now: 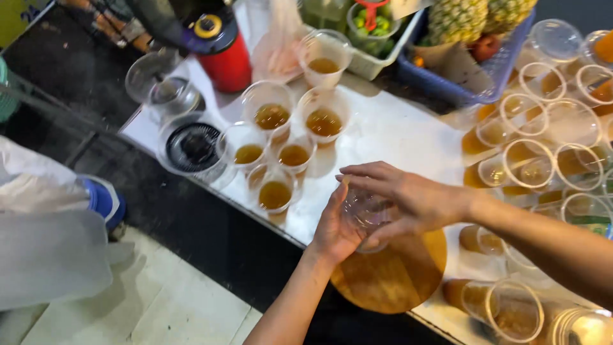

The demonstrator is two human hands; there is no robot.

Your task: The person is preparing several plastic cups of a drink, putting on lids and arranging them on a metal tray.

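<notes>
Head view: above the round wooden board [389, 275], the left hand [335, 230] cups a clear plastic cup [365, 214] from below-left while the right hand [402, 195] grips its rim from above-right.

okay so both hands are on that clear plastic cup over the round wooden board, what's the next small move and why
Probably set the empty clear cup down beside the six part-filled cups. Both the left hand and right hand grip it above the wooden board, and bare tabletop lies between it and that cluster.
</notes>
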